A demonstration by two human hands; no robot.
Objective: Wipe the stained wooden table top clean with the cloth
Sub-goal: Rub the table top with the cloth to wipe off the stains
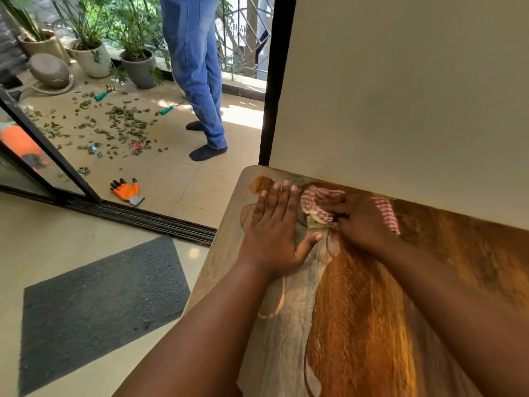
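- Cloth — red-checked, bunched at the wooden desk's far edge by the wall, under the right hand, whose grip curls round it.
- Left hand presses flat beside it, fingers straight.
- Wiping is midway — next, sweep toward the broad orange stain.

Cloth on table — left hand beside

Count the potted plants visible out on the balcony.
3: a beige pot at far left, a white pot beside it, a grey pot nearest the standing person. More may be hidden beyond the frame.
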